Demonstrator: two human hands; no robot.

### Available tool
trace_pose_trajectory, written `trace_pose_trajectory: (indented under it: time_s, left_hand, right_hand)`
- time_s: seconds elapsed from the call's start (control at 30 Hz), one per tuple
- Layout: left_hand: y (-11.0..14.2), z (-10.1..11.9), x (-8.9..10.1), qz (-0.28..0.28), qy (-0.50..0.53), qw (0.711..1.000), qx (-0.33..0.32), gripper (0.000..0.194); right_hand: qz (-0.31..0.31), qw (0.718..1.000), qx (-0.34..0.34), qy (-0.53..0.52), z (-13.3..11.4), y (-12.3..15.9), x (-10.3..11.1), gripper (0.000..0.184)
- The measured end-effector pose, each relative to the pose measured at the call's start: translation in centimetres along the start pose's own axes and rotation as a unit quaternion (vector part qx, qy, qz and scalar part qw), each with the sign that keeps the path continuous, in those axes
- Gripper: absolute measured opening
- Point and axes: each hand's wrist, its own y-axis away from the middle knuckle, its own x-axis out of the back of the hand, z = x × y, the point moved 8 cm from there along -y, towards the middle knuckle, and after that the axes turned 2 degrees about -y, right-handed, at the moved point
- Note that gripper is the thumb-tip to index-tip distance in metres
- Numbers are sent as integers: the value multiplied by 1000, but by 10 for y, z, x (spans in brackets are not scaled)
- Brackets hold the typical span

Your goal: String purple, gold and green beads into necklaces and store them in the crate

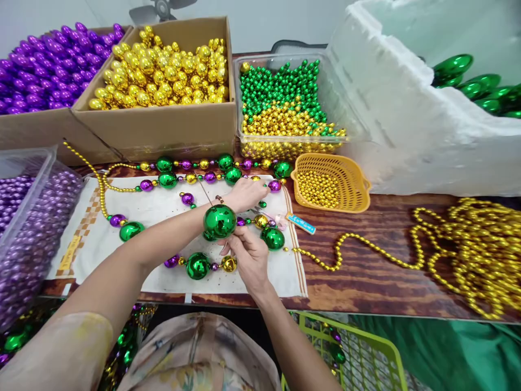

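My right hand (249,256) is closed in a pinch at the lower right side of a large shiny green bead (220,221). A thin, needle-like wire (203,188) sticks out of the bead's upper left. Stretched across above it, my left hand (249,194) has its fingers curled beside a purple bead (274,186) and a small green bead (262,205); what they hold, if anything, is hidden. Below lies a strung row with a green bead (197,266) and a gold bead (229,264). Another large green bead (272,238) rests right of my right hand.
A white cloth (150,282) covers part of the wooden table. Behind stand a box of gold beads (163,122), a clear bin (293,140) and a foam box (407,157). An orange basket (358,187), blue-handled tool (301,223) and gold bead chain (484,255) lie right.
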Motion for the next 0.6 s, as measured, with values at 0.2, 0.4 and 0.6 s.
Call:
trace_pose_trajectory:
  time_s: [0.2,0.4,0.6]
  left_hand:
    - [-4,3,-1,-21,12,1000,15,35]
    - [12,-26,19,59,238,966,86,23]
    - [98,-91,39,204,786,556,180,12]
  right_hand:
    - [13,1000,-1,-2,3,-1,3,15]
    - [30,1000,4,4,-4,-5,4,15]
    - [28,999,22,36,-19,-17,7,14]
